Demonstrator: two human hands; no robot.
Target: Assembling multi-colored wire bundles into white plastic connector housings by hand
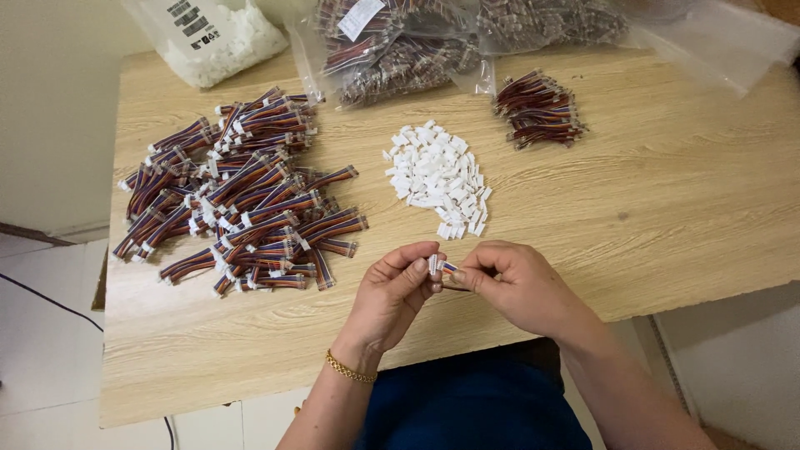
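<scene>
Two hands meet at the near edge of the tabletop (667,208). The left hand (393,292) pinches a small white connector (432,264), and the right hand (517,287) is closed on a short multicoloured wire lead (448,269); most of the lead is hidden behind the fingers. At the far edge, clear plastic bags are cut off by the frame: one bag (218,37) holds white connectors, others (400,50) hold wire bundles. Loose on the wood lie a white connector pile (437,177), a large heap of wired leads (237,196) and a small bundle (537,110).
</scene>
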